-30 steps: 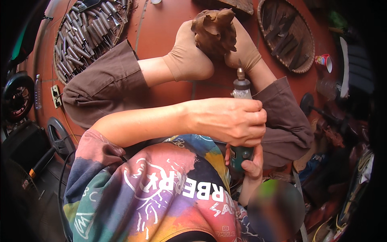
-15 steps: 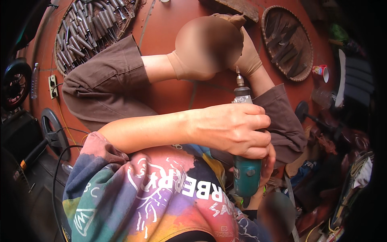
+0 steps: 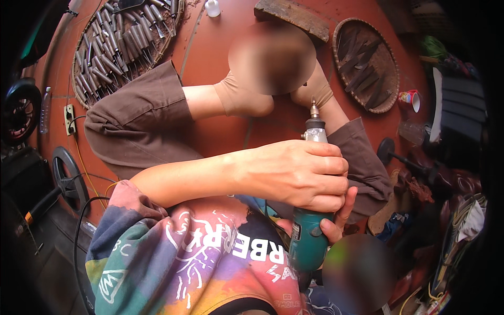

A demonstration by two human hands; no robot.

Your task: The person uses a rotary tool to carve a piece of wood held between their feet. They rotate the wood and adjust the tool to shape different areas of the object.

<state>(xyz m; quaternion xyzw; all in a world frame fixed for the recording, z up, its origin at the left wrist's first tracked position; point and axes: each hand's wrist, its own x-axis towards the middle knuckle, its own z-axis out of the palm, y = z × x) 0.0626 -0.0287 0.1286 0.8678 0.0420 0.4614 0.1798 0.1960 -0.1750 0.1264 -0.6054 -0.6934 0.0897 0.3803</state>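
Note:
A teal electric die grinder (image 3: 308, 244) with a grey neck and a pointed metal bit (image 3: 314, 110) lies across my lap, its bit facing away from me. My left hand (image 3: 302, 176) comes over from the left and wraps round the upper body. Behind the lower body, my right hand (image 3: 338, 220) holds the tool with thumb and fingers showing at its right side; the rest of that hand is hidden. Just beyond the bit are my feet in beige socks (image 3: 228, 94). A blurred brown shape (image 3: 283, 63) lies between them, too smeared to name.
A woven basket of wooden-handled carving tools (image 3: 118, 47) stands far left. Another round basket (image 3: 367, 65) holds dark flat pieces. A wooden block (image 3: 294, 18), a small white bottle (image 3: 212, 8), a paper cup (image 3: 410, 101) and a power socket (image 3: 69, 119) sit on the red tiles.
The grinder has shifted slightly down and left, toward my body. More of my right thumb and fingers now shows beside it. The view has tilted a little, and my left hand keeps its hold.

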